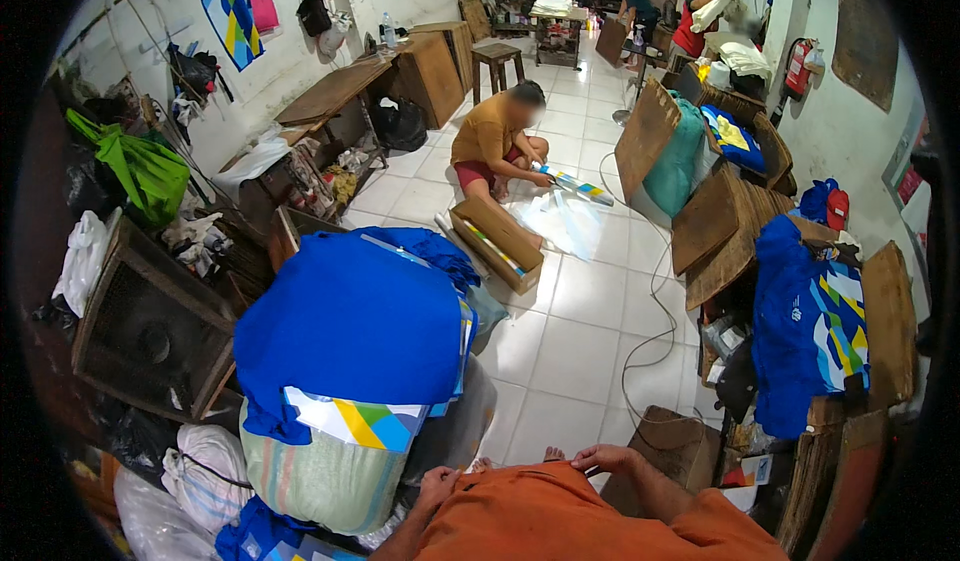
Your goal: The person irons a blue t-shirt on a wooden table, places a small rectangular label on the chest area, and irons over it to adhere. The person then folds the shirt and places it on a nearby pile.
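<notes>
My left hand (pixel 437 486) pinches the hem of the orange shirt (pixel 525 508) at its left side. Across from it, my right hand (pixel 601 459) grips the same hem between thumb and fingers. Ahead on the left, blue cloth (pixel 352 313) lies over a stack of printed sheets (pixel 367 420) with white, yellow, green and blue shapes, all on a large woven sack (pixel 322 471). My bare toes show just beyond the hem.
On the tiled floor a person in a mustard shirt (pixel 487 137) sits handling a printed roll (pixel 574 184), beside an open cardboard box (pixel 495 246). A cable (pixel 652 306) crosses the floor. Wooden boards (pixel 720 231) and folded blue garments (pixel 787 328) line the right. Two people work farther back.
</notes>
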`<state>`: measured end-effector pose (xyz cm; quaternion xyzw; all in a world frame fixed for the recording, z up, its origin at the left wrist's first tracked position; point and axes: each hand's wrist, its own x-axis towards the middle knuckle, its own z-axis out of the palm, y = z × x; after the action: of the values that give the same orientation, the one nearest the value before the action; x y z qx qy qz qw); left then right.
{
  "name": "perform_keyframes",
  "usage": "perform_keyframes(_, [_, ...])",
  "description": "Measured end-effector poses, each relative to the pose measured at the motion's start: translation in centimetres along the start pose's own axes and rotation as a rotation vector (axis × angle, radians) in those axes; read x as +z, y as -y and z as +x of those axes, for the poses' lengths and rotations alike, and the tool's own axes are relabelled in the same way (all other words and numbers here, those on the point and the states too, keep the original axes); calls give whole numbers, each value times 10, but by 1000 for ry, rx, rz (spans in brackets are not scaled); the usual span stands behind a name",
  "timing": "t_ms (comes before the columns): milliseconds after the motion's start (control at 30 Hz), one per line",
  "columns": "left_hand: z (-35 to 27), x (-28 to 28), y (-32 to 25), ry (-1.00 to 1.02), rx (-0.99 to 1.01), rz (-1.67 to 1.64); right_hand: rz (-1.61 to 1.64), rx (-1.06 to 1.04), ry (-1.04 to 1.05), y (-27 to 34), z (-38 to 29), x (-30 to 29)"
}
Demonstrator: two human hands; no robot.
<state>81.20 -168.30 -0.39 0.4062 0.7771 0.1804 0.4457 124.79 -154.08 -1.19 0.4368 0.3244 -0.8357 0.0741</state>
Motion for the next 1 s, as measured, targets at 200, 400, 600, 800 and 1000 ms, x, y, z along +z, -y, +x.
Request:
perform_keyframes(200, [-10,-2,-1,-196,-8,121,-26,-10,-43,-15,4,2])
perform_keyframes(400, [-5,-17,-10,-50,-7,-14,27,7,-307,-32,26,-3])
perform_keyframes(600, [-4,-34,42,-90,-213,-99,-141,104,-771,-51,25,-35])
perform_keyframes(800, [-14,-38,112,-65,-516,-329,-109,100,-804,-69,8,-52])
perform_keyframes(1000, [-37,-30,82,-44,-447,-247,-118,84,-778,-70,15,-39])
